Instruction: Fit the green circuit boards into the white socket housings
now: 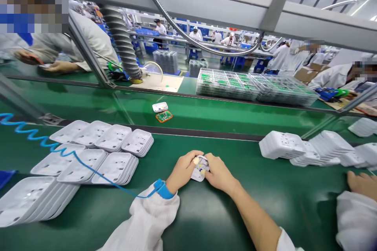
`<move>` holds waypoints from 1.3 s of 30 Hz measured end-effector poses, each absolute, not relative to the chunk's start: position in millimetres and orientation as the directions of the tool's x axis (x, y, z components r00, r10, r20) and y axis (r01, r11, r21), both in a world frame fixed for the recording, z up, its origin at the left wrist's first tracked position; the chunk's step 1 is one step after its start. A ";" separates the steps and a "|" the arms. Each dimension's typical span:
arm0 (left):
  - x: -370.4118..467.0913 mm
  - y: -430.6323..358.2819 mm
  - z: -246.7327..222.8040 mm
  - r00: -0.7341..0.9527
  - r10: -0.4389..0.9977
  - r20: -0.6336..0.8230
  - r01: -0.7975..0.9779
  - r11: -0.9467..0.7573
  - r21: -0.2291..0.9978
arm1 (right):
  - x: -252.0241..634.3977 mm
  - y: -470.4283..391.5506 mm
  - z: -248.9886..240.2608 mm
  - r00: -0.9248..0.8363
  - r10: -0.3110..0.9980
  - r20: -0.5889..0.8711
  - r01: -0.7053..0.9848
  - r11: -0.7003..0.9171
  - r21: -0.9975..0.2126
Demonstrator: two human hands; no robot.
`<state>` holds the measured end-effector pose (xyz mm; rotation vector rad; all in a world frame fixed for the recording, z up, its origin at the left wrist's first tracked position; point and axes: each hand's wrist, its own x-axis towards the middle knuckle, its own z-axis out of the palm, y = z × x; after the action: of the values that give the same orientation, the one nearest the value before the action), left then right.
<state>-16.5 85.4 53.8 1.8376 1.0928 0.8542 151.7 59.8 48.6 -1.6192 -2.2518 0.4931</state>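
Note:
A small white plastic housing point(198, 175) lies low over the green work surface, gripped from both sides by my hands. My left hand point(183, 170) closes on its left edge, the thumb bent over the top; a blue wrist strap point(163, 189) with a coiled cord circles that wrist. From the right, my right hand point(219, 170) holds the opposite edge, thumb pressed onto the face. Pale finger covers sit on the thumbs. Some small parts show inside the housing, but the fingers hide much of it.
Stacked white plastic covers point(112, 166) stand at left, more white housings point(282, 145) at right. On the belt point(212, 115) beyond lie a white case point(160, 107) and an orange-edged circuit board point(164, 116). Clear trays point(226, 84) stand behind. A co-worker's hand point(362, 185) rests at far right.

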 end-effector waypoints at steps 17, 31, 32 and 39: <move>-18.1 91.5 32.8 0.022 0.969 0.245 0.477 -0.226 0.850 | 209.1 182.8 63.3 0.072 0.989 -0.129 0.460 -0.147 -0.876; -29.8 80.9 58.0 0.061 0.908 0.414 0.720 -0.327 0.612 | 148.3 101.8 0.8 -0.292 0.867 0.404 0.753 0.469 -0.461; -35.9 80.5 63.9 0.022 0.894 0.447 0.761 -0.305 0.573 | 148.1 100.0 0.3 -0.298 0.868 0.396 0.751 0.470 -0.464; -116.2 91.3 110.2 -0.279 0.785 0.552 0.927 0.072 0.367 | 152.7 104.6 2.6 -0.277 0.905 0.323 0.766 0.411 -0.495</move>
<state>-116.2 91.3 110.2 1.9920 2.4416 1.1419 152.7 104.6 2.6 -1.4140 -2.1109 0.3255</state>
